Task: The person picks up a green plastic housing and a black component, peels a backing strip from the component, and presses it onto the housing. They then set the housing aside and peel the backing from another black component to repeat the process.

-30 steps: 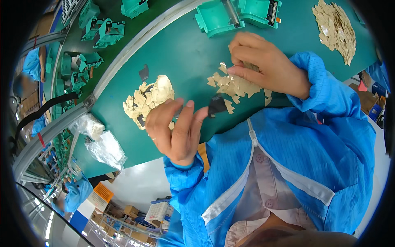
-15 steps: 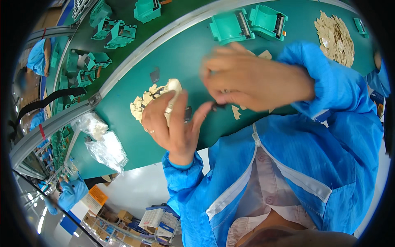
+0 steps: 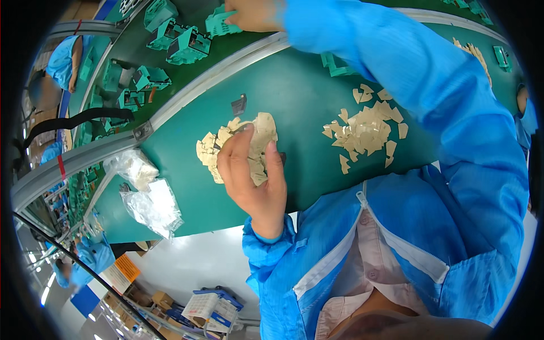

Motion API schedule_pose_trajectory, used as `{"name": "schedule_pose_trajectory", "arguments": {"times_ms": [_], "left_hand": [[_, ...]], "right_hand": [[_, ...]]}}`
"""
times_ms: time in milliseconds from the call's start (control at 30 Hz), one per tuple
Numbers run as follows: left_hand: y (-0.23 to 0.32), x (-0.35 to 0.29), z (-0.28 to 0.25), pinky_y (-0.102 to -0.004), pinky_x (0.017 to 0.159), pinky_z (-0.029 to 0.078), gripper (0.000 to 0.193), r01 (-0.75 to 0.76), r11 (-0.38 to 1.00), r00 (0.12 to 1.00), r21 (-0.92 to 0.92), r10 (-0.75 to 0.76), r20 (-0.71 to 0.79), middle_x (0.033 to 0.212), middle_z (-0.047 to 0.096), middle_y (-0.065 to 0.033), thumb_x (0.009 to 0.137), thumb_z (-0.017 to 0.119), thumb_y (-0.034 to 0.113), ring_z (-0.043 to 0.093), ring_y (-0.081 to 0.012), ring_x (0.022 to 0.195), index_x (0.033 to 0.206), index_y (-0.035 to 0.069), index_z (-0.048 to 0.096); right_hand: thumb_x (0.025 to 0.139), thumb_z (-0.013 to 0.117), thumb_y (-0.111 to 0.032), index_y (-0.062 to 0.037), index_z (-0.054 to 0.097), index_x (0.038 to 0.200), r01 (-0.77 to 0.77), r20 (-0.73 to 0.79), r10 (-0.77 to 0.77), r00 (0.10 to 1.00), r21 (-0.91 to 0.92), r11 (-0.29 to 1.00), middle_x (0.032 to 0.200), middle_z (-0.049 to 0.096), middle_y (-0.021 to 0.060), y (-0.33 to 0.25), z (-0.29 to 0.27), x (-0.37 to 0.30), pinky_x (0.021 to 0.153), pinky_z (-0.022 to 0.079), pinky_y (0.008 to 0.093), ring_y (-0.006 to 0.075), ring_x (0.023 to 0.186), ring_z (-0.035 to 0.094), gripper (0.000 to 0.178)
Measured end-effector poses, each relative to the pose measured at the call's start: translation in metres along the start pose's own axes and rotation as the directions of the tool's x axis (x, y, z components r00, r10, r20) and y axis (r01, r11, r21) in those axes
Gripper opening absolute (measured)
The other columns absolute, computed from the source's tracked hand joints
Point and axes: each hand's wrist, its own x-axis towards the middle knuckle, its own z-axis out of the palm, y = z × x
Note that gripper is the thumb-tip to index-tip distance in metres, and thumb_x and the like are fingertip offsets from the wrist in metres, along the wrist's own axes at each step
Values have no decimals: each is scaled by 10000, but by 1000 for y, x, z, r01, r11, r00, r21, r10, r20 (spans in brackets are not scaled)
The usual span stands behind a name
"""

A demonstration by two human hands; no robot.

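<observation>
My right hand [image 3: 255, 13] reaches across the metal rail to the far side, its fingers closed on a green plastic housing [image 3: 220, 24]. My left hand [image 3: 252, 178] rests over a heap of beige paper-like pieces [image 3: 211, 148], thumb and fingers apart. Larger beige pieces [image 3: 264, 129] show between its thumb and fingers, and a dark edge peeks out beside the thumb. Just beyond the heap lies a small black part [image 3: 239, 104]. A second scatter of beige pieces [image 3: 365, 131] is spread to the right on the green table.
A metal rail [image 3: 209, 79] divides the table from a strip with several green housings [image 3: 190, 46]. Clear plastic bags [image 3: 150, 204] lie at the left edge. My sleeve partly covers another green housing [image 3: 337, 65] and a beige pile [image 3: 476, 54]. People work at far left.
My right hand has gone from near my left hand to beyond the rail and now grips a green housing. My left hand stays by the heap, with its thumb and fingers over it.
</observation>
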Motion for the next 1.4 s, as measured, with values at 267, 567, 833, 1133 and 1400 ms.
{"name": "schedule_pose_trajectory", "arguments": {"times_ms": [267, 567, 833, 1133, 1400], "left_hand": [[15, 8, 7, -406, 1083, 355, 617, 100, 707, 993, -700, -110, 31, 1375, 475, -178, 904, 696, 206, 462, -286, 1263, 1424, -14, 447], [38, -7, 2, -262, 871, 491, 351, 533, 525, 842, -663, -252, 478, 1091, 669, -74, 854, 738, 32, 626, -124, 963, 1190, -10, 645], [51, -10, 10, -229, 810, 478, 319, 570, 658, 786, -493, -261, 561, 1016, 667, -50, 818, 738, -9, 617, -102, 897, 1130, 20, 681], [51, -9, 13, -248, 771, 475, 343, 517, 744, 780, -423, -207, 590, 933, 632, -57, 766, 737, -10, 603, -124, 858, 1103, 31, 692], [51, -9, 16, -244, 754, 470, 332, 519, 740, 776, -427, -199, 598, 918, 623, -49, 778, 779, 19, 594, -118, 839, 1099, 31, 694]], "right_hand": [[880, 779, -182, -37, 180, 1548, -423, 454, -20, 891, 845, 327, 1061, 691, 96, -47, -66, -160, 863, 477, 321, 150, 1002, 609, 909], [894, 742, -132, -68, 583, 1253, -56, -21, 85, 996, 589, 806, 1067, 607, 65, -26, -57, -242, 803, 450, 286, 140, 903, 578, 398], [886, 669, -32, -13, 578, 885, -180, 107, 155, 982, 773, 608, 921, 586, 77, -38, -65, -261, 771, 535, 296, 152, 837, 606, 93], [867, 685, -65, -5, 577, 868, -311, 271, 156, 950, 757, 575, 848, 624, 63, -36, -69, -259, 743, 591, 323, 160, 812, 651, 124], [818, 685, -51, 5, 559, 838, -269, 246, 127, 961, 716, 644, 821, 600, 71, -33, -65, -258, 711, 597, 327, 184, 759, 633, 139]]}}
